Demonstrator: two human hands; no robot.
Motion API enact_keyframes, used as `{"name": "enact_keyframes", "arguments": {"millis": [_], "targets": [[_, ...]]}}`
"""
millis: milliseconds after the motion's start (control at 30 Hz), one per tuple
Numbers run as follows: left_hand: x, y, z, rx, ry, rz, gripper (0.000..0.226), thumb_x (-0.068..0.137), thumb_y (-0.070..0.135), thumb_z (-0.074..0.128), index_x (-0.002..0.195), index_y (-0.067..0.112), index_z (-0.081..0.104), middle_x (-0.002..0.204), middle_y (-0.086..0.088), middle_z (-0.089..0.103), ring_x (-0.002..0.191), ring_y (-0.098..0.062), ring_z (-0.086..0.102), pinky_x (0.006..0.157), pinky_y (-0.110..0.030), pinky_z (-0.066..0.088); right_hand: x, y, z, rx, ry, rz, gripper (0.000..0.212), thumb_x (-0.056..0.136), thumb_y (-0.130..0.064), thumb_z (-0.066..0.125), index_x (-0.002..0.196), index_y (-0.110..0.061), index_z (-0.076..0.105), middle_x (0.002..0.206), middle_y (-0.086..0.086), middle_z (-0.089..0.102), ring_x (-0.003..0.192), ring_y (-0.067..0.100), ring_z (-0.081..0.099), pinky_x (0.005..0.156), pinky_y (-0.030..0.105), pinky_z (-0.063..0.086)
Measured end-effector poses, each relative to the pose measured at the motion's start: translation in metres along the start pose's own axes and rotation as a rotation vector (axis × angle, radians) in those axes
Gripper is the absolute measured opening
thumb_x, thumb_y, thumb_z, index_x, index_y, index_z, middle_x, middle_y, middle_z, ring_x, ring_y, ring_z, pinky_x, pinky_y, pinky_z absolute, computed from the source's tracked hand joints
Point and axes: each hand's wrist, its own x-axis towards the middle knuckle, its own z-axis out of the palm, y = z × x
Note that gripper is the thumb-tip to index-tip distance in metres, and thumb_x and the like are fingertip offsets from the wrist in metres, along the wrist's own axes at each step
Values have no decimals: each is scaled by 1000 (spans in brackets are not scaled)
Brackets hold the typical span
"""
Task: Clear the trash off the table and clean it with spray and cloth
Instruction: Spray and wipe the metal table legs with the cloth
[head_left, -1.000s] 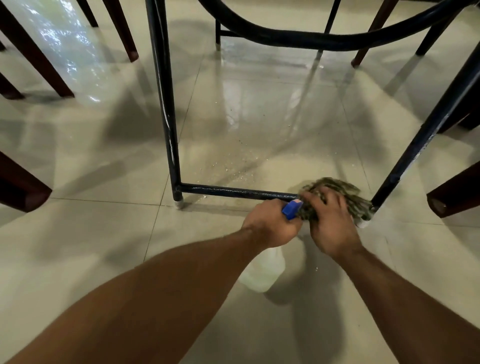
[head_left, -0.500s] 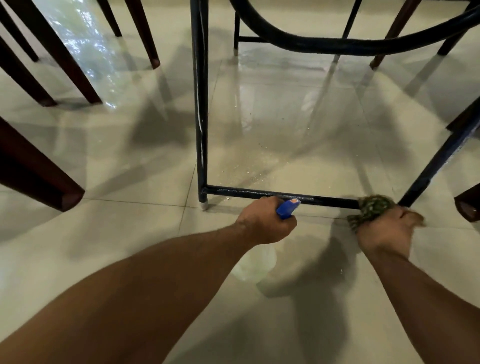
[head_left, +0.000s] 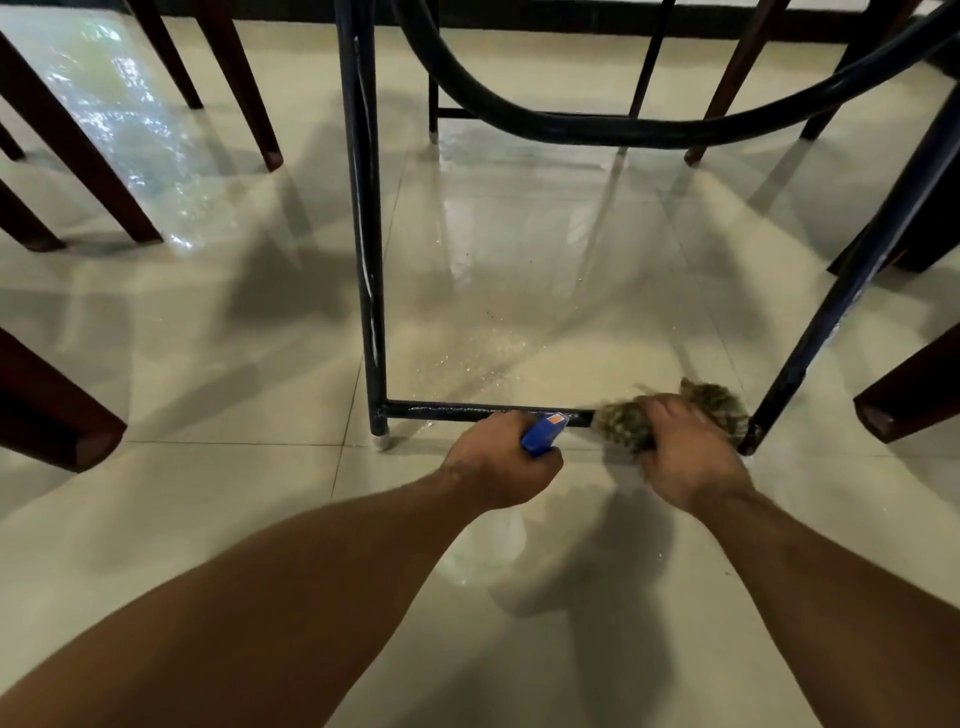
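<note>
I am looking under the table at its dark blue metal frame. My left hand (head_left: 501, 460) grips a spray bottle (head_left: 543, 434) with a blue nozzle; its pale body hangs below my wrist, mostly hidden. My right hand (head_left: 685, 457) presses a mottled green-brown cloth (head_left: 711, 405) against the low crossbar (head_left: 441, 411) near the right table leg (head_left: 810, 343). The cloth wraps around the bar's right end.
The left table leg (head_left: 363, 234) stands upright on the glossy beige tile floor. Crumbs and droplets (head_left: 483, 353) lie on the tiles behind the crossbar. Dark wooden chair legs stand at left (head_left: 78, 156) and right (head_left: 909, 400). A curved dark bar (head_left: 597, 130) arcs overhead.
My right hand slid the cloth along the crossbar to the right, then back slightly left. My left hand kept the spray bottle in place. The view shifted a little.
</note>
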Motion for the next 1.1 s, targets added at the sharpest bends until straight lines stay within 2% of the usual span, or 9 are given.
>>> {"name": "enact_keyframes", "arguments": {"millis": [100, 167, 300, 433, 500, 700, 867, 967, 1100], "targets": [[-5, -5, 0, -39, -4, -24, 29, 90, 31, 61, 68, 24, 43, 60, 4, 44, 55, -17, 41, 53, -27, 35, 0, -10, 2, -158, 18, 332, 54, 90, -19, 53, 140, -4, 42, 142, 20, 44, 133, 38, 39, 117, 45, 27], [-7, -8, -2, -79, 2, -51, 28, 91, 32, 61, 69, 25, 46, 60, 3, 46, 55, -16, 42, 55, -27, 38, -3, -44, 6, -266, -29, 169, 63, 89, -16, 49, 148, 1, 32, 151, 21, 37, 142, 37, 30, 123, 44, 15], [-13, -17, -11, -60, 21, -27, 28, 91, 32, 60, 66, 26, 48, 58, 4, 47, 53, -16, 43, 53, -27, 39, -1, -53, 6, 72, -131, -334, 79, 85, -12, 56, 158, -24, 25, 165, -3, 20, 153, 18, 13, 125, 42, 13], [-22, -31, -26, -66, 20, -72, 22, 92, 35, 62, 75, 25, 53, 63, 3, 48, 59, -17, 45, 61, -33, 47, -1, -47, 3, 153, 64, 249, 54, 84, -17, 60, 137, -12, 54, 144, 14, 51, 135, 32, 42, 117, 42, 31], [-24, -38, -34, -48, 39, -79, 19, 92, 36, 61, 79, 24, 54, 64, 2, 49, 60, -16, 46, 61, -34, 49, -3, -84, 5, 76, 84, 350, 53, 88, -18, 55, 138, -5, 48, 145, 19, 46, 140, 35, 34, 120, 41, 22], [-31, -56, -44, -96, 59, -24, 9, 93, 35, 61, 88, 28, 62, 70, 4, 61, 60, -12, 54, 61, -31, 54, -17, -137, 14, 172, -11, -254, 83, 86, -8, 58, 157, -28, 22, 163, -14, 16, 152, 9, 7, 122, 26, -3], [-38, -76, -54, -108, 85, -79, 19, 93, 36, 63, 78, 32, 51, 66, 4, 54, 59, -13, 49, 59, -26, 46, -12, -117, 29, 2, 181, 285, 62, 82, -25, 64, 139, -10, 49, 148, 14, 47, 144, 35, 30, 121, 54, 17], [-39, -84, -58, -92, 97, -71, 15, 92, 36, 62, 79, 31, 55, 66, 5, 57, 60, -15, 53, 61, -31, 53, -12, -151, 37, 66, 200, 51, 61, 80, -26, 68, 138, -15, 53, 145, 12, 48, 135, 34, 39, 114, 46, 34], [-43, -94, -62, -143, 90, -59, 7, 90, 38, 62, 89, 31, 63, 75, 3, 68, 68, -17, 65, 69, -35, 61, -4, -169, 24, -63, 31, -444, 61, 81, -48, 66, 140, -40, 51, 148, -4, 46, 138, 24, 38, 116, 47, 25]]}}
